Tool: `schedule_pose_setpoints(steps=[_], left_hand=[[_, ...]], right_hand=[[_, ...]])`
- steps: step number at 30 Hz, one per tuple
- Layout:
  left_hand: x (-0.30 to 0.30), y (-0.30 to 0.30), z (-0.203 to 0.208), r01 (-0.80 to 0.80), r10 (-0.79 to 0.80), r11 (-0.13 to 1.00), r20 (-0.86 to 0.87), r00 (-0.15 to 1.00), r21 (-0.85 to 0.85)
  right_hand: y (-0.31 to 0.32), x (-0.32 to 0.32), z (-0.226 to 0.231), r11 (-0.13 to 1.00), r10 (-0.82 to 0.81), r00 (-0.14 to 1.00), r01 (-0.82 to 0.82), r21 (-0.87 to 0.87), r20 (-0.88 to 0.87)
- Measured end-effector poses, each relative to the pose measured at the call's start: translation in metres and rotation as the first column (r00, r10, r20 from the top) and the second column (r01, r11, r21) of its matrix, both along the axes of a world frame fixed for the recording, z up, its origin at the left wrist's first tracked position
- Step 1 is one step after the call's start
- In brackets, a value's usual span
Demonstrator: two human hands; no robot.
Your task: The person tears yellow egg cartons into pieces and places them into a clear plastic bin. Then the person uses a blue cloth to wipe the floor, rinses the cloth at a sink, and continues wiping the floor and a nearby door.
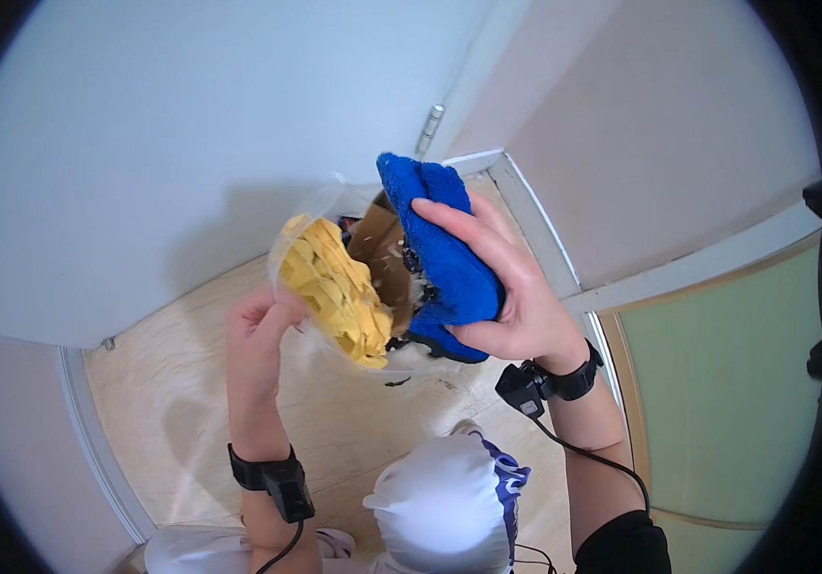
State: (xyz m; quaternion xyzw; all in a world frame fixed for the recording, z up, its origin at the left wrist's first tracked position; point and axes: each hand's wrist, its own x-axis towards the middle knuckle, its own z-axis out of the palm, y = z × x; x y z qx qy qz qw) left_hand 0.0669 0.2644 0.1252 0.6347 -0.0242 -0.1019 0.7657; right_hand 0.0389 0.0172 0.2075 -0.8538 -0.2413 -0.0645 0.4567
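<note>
Left hand (pixel 263 323) — grip pinched on clear plastic bag (pixel 333 201), crumpled yellow material (pixel 334 289) and brown cardboard (pixel 384 256) inside. Right hand (pixel 518 292) — grip closed around folded blue cloth (pixel 442 247).

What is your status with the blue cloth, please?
Left grip pinching rim of clear bag. Right grip closed on blue cloth, at bag's opening. Crumpled yellow material and brown cardboard between them.

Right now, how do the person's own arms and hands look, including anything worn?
The left hand and right hand are bare. Each wrist wears a black strap and a boxy black device with a black cable; the right device has a pale patch. A black sleeve covers part of the right arm; the left shows none.
</note>
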Motion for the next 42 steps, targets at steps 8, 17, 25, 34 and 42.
schedule_pose_setpoints(steps=[8,17,25,34,42], left_hand=[[-0.007,-0.003,-0.003,-0.017,0.017,0.999,-0.001,1.0,-0.041],[-0.006,-0.007,-0.005,0.023,-0.025,0.998,-0.023,0.999,-0.059],[-0.007,0.0,-0.013,0.012,-0.012,1.0,-0.006,1.0,0.008],[0.014,0.085,-0.08,-0.376,0.399,0.862,0.0,0.917,-0.339],[0.0,0.14,-0.105,-0.618,0.62,0.785,0.045,0.783,-0.043]], right_hand=[[0.001,0.006,-0.01,0.981,-0.037,0.997,0.048,0.19,-0.064],[0.0,0.011,-0.025,0.959,-0.195,0.971,0.218,-0.179,0.14],[-0.026,-0.005,-0.03,0.673,-0.436,0.874,0.475,0.567,-0.214],[-0.175,-0.086,-0.21,0.21,-0.616,0.51,0.84,0.5,-0.599],[-0.236,-0.11,-0.389,0.058,-0.991,0.045,0.993,-0.104,-0.122]])
